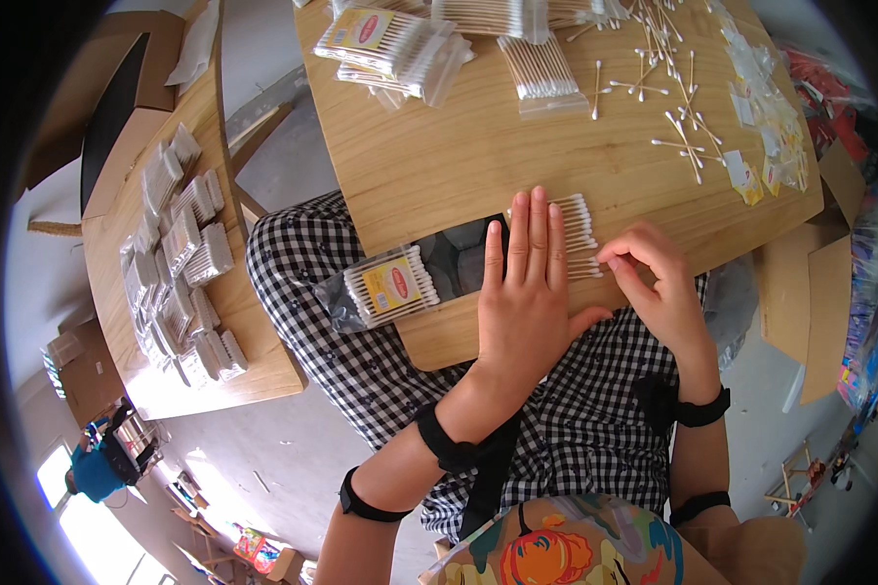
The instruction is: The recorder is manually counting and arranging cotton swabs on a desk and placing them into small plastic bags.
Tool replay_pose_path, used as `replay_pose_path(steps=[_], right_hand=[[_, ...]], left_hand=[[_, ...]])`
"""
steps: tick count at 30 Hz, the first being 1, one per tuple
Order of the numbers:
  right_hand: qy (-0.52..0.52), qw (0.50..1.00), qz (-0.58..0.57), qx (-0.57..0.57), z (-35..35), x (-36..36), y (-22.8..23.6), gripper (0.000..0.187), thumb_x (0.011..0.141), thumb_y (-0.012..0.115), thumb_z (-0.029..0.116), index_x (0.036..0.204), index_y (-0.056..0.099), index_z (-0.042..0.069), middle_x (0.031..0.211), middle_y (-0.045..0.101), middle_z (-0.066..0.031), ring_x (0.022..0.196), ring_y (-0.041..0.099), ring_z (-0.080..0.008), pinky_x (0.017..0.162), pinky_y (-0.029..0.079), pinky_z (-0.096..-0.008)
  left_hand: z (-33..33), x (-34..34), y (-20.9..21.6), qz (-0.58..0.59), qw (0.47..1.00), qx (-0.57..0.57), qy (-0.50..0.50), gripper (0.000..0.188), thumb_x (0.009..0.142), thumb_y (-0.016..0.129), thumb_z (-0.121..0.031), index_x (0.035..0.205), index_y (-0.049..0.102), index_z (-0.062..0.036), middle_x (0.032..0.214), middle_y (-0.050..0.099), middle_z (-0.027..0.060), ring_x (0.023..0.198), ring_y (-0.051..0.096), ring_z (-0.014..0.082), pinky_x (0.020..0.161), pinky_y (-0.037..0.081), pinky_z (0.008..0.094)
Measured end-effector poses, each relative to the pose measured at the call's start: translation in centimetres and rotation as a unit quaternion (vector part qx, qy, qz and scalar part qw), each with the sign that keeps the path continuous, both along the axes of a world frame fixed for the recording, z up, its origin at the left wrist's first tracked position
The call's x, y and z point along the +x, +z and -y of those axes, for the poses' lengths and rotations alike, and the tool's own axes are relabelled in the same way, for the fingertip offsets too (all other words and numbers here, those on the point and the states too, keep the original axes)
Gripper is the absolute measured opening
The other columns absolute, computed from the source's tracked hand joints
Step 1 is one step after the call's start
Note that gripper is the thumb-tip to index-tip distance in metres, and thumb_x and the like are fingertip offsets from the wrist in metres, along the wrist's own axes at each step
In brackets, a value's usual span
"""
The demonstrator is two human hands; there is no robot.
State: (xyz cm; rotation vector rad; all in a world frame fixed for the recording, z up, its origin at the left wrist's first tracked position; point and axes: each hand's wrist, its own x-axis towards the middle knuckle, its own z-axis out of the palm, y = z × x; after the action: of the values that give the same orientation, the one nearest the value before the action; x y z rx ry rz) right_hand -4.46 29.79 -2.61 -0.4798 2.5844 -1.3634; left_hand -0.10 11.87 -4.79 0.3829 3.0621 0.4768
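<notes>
Left hand (525,297) flat over a row of cotton swabs (580,226), little finger apart, the other three together, gripping nothing! Right hand (658,288) at the row's right end, thumb and forefinger tips close; can't tell if they pinch a swab. Danger here: one sideways nudge could skew the row, or send swabs rolling off the counter's (415,185) near edge. Leftward, a labelled pack (392,285); farther out, loose swabs (691,146) and bagged packs (371,39). Beyond: a second counter (273,366), cardboard boxes (824,292), a blue-clad person (98,470).
</notes>
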Motion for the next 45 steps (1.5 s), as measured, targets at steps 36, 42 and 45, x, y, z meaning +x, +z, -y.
replay_pose_path(steps=[36,42,45], right_hand=[[-0.067,0.996,0.056,0.031,1.3,-0.4,0.5,0.019,0.097,0.059,0.003,0.115,0.065,0.008,0.101,0.070,-0.0059,0.077,0.061,-0.0169,0.070,0.049,-0.0287],[-0.068,0.996,0.051,0.033,1.4,-0.4,0.5,0.018,0.097,0.058,0.003,0.113,0.065,0.008,0.099,0.069,-0.0062,0.075,0.061,-0.0174,0.069,0.049,-0.0295],[-0.058,0.996,0.050,0.048,1.3,-0.5,0.7,0.016,0.097,0.058,0.003,0.110,0.066,0.008,0.097,0.068,-0.0066,0.076,0.061,-0.0180,0.069,0.049,-0.0299]], left_hand=[[0.0,0.0,0.2,0.011,1.000,-0.005,-0.001,0.117,0.076,0.060,-0.077,0.153,0.034,0.0081,0.164,0.024,0.0256,0.155,0.018,0.0375,0.124,0.018,0.0524],[0.1,-0.1,0.0,-0.016,1.000,0.021,0.000,0.120,0.072,0.066,-0.073,0.149,0.036,0.0126,0.161,0.030,0.0282,0.153,0.024,0.0402,0.122,0.023,0.0549],[0.1,-0.1,0.0,-0.016,1.000,0.022,0.001,0.120,0.072,0.066,-0.073,0.150,0.036,0.0123,0.161,0.030,0.0280,0.153,0.024,0.0400,0.122,0.023,0.0548]])
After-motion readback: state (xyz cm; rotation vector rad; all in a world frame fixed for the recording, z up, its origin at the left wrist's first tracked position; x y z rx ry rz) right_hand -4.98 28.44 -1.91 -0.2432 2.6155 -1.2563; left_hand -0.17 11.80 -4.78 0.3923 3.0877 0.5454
